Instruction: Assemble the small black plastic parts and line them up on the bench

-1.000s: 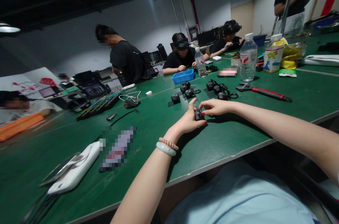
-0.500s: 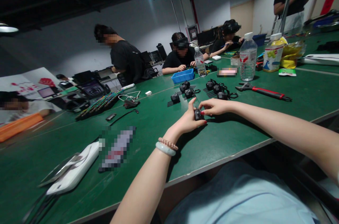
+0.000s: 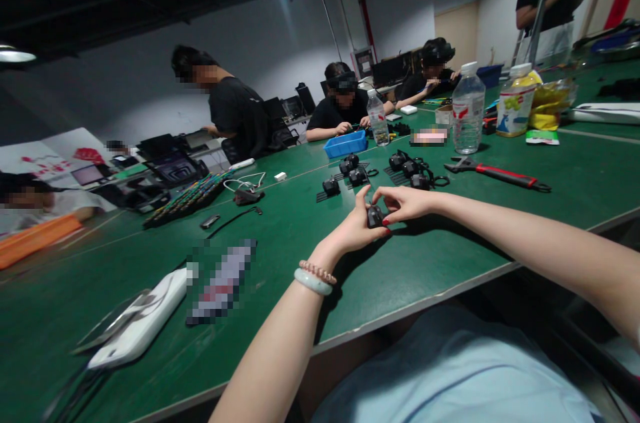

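Observation:
Just over the green table, a small dark faceted plastic part (image 3: pixel 374 217) sits between the thumb and fingers of my left hand (image 3: pixel 353 226). My right hand (image 3: pixel 407 203) reaches in from the other side, its thumb and forefinger pinched on the same part. Some of its surface is hidden by the fingers. Beyond my hands lie several similar black parts with thin black strips or leads, in a left group (image 3: pixel 357 175) and a right group (image 3: pixel 418 177).
An adjustable wrench (image 3: pixel 500 173) with red-black handle lies right. Behind stand a clear bottle (image 3: pixel 468 116), a juice bottle (image 3: pixel 514 103) and a blue tray (image 3: pixel 345 144). A white power strip (image 3: pixel 143 323) lies left. Co-workers (image 3: pixel 345 103) sit across the table (image 3: pixel 295 243).
My right thumb and forefinger have shifted slightly around the black part, which shows a little more now. A standing person at the back has leaned slightly left.

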Motion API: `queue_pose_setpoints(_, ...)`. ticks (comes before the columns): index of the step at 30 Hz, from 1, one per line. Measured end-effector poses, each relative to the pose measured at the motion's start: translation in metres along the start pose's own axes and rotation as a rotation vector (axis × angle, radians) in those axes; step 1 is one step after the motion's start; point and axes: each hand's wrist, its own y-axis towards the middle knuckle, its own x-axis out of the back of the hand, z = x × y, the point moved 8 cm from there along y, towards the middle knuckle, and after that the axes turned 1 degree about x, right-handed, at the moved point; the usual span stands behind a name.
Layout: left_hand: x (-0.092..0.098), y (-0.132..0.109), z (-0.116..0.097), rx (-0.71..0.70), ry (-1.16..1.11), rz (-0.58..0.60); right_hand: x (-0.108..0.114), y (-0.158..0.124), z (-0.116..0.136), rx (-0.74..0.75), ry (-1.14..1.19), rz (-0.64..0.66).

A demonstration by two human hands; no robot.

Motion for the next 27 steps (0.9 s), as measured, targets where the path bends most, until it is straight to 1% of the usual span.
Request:
queue_pose_setpoints(8,0.0004,0.0001,-0.0011,-0.014,-0.004,-0.008,-0.0014,-0.0008,0.0052,-0.001,0.028,0.016)
queue_pose_setpoints(21,0.0019,-0.0019,-0.0015,-0.011,-0.001,-0.034,-0.0023,0.0003,0.0051,-0.019,-0.048,0.01)
queue_pose_setpoints(27,0.003,-0.0024,-0.0015,0.006,0.016,-0.036,-0.0002,0.0008,0.004,-0.021,-0.072,-0.013)
